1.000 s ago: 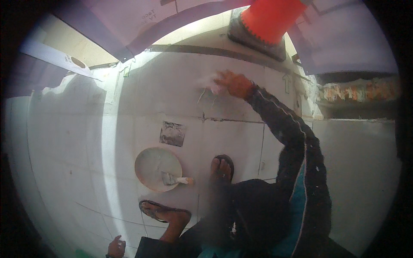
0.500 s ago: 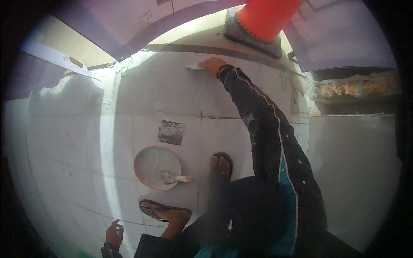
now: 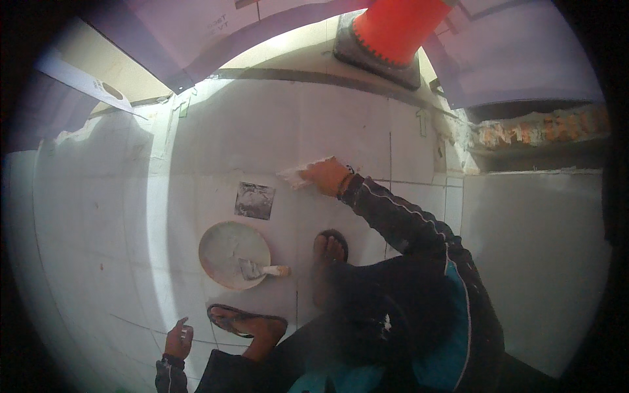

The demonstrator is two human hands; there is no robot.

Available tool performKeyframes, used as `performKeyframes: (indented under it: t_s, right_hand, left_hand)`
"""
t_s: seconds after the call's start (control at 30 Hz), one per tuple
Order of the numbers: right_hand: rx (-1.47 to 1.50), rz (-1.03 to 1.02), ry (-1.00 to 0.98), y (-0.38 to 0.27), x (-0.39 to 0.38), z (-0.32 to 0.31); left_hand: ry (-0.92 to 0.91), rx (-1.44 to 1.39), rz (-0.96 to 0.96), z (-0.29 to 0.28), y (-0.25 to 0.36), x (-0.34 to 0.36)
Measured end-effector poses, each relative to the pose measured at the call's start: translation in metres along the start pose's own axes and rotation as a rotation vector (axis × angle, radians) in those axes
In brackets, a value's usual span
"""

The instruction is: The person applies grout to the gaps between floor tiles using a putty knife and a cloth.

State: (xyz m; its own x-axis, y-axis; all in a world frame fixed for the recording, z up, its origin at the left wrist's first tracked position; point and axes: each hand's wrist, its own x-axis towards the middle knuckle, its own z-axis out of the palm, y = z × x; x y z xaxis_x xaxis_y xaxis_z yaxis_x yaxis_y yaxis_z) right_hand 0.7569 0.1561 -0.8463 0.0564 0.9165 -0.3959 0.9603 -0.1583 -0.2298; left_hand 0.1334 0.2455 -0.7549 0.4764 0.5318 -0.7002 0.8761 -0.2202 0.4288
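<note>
The frame is filled mostly by a floor (image 3: 85,236) of pale tiles, crossed by a bright strip of light at left. Its far edge is bordered by purplish sheets (image 3: 524,59) at upper left and upper right. Between them, at the top, an orange cone (image 3: 396,29) is seen on a dark base. Left of centre, a round dish (image 3: 202,255) spread with whitish paste is set on the floor; just above it in the frame, a dark grey square (image 3: 255,201) is seen. The right hand (image 3: 325,177) is reached out near the centre, its fingers closed on a whitish wad (image 3: 295,174); the wad is held at a tile joint, its contact blurred. The left hand (image 3: 178,339) is held at lower left, fingers loosely parted and marked with white. Across the dish's right rim a scraper (image 3: 275,270) is laid, blade inside, handle outside.
</note>
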Motion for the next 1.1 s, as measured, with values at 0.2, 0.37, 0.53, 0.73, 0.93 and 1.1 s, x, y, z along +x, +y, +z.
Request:
performKeyframes:
  t_s: [0.2,0.37,0.53,0.73,0.93,1.1]
  right_hand:
    - [0.159,-0.274,0.108,0.014,-0.043,-0.008]
    - [-0.102,-0.436,0.347,0.021,-0.032,-0.016]
    - [-0.250,-0.647,0.378,0.045,-0.018,0.011]
    - [0.038,-0.479,0.335,0.045,-0.025,-0.030]
    - [0.086,-0.116,0.324,0.046,0.044,-0.026]
    - [0.014,0.033,0.108,-0.011,0.024,-0.016]
  left_hand:
    - [0.019,-0.022,-0.104,0.000,-0.008,-0.014]
    - [0.001,0.032,-0.109,0.001,-0.017,-0.025]
    - [0.045,0.026,-0.090,-0.004,-0.016,-0.028]
    - [0.121,-0.075,-0.095,0.001,-0.020,-0.029]
    - [0.043,0.046,-0.005,0.000,-0.003,-0.015]
    - [0.065,-0.003,-0.044,-0.007,0.005,-0.015]
